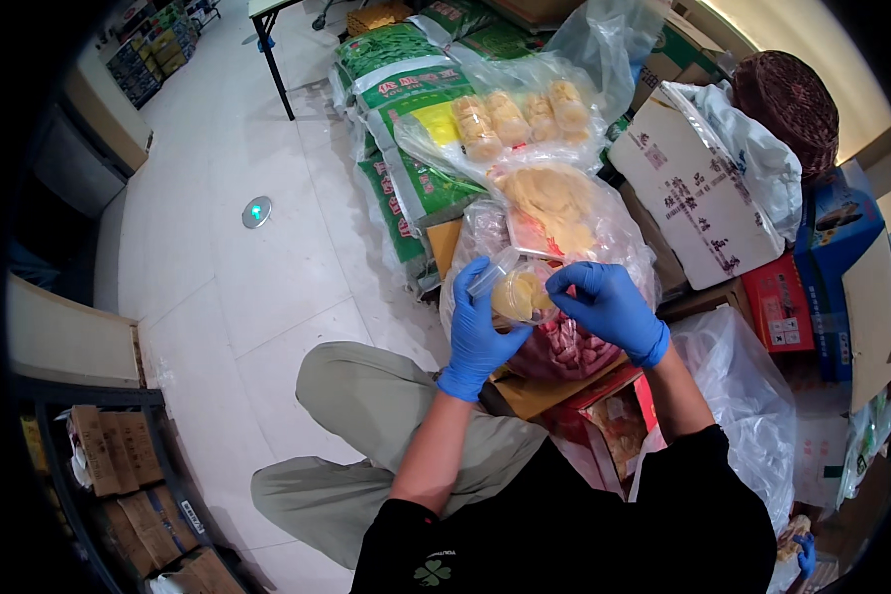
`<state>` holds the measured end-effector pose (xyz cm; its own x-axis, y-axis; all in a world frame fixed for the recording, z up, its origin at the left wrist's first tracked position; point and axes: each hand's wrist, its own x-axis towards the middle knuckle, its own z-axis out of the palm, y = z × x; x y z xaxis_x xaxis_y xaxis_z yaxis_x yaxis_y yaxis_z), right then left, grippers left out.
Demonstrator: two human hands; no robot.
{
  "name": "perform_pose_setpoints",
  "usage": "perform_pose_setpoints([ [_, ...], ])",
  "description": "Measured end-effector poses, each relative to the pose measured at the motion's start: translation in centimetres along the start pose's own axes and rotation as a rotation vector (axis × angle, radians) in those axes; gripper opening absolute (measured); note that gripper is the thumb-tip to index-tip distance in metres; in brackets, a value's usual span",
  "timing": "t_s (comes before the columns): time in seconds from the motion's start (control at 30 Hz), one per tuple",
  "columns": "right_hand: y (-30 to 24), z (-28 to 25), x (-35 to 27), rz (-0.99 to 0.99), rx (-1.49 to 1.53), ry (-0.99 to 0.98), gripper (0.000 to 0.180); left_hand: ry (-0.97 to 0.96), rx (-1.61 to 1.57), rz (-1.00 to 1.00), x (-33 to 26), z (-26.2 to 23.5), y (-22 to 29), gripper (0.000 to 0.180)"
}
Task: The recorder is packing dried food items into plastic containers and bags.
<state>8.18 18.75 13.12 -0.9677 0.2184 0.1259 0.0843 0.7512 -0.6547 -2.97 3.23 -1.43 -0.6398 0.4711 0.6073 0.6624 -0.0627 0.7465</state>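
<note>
Gloved hands are seen above a heap of packed goods on the floor. A small clear bag of yellow pieces [521, 294] is gripped from below and from the left by the left hand [477, 332], whose fingers are curled shut around it. The right hand [609, 302] is closed in a pinch at the bag's upper right edge, where the film is gathered. The small bag appears filled but not yet sealed or set down; whether a knot has been formed cannot be told. Directly beneath it, a large clear bag of pale flakes [554, 210] and a mass of reddish pieces [564, 346] are found, so the working space is crowded. Behind these, a bag of round yellow cakes [520, 117] is laid over green printed sacks [406, 69]. To the right, a white carton [688, 193], a red box [777, 302] and a brown woven basket [790, 104] are stacked close by. Loose plastic film [742, 396] is bunched beside the right forearm and may hinder placement.
</note>
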Motion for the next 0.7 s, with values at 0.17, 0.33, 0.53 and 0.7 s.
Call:
perform_pose_setpoints([
  [0.17, 1.2, 1.0, -0.2, -0.037, 0.094, 0.016, 0.010, -0.024, -0.045, -0.009, 0.2, 0.3, 0.5, 0.090],
  [0.33, 0.2, 0.3, 0.0, -0.009, 0.089, -0.021, 0.010, -0.023, -0.043, -0.014, 0.2, 0.0, 0.6, 0.089],
  [0.53, -0.9, -0.3, -0.4, 0.079, 0.108, 0.167, 0.011, -0.033, -0.045, -0.012, 0.3, 0.1, 0.8, 0.089],
  [0.7, -7.1, -2.3, -2.7, 0.047, 0.986, 0.236, 0.005, -0.007, -0.065, 0.014, 0.2, 0.1, 0.7, 0.087],
])
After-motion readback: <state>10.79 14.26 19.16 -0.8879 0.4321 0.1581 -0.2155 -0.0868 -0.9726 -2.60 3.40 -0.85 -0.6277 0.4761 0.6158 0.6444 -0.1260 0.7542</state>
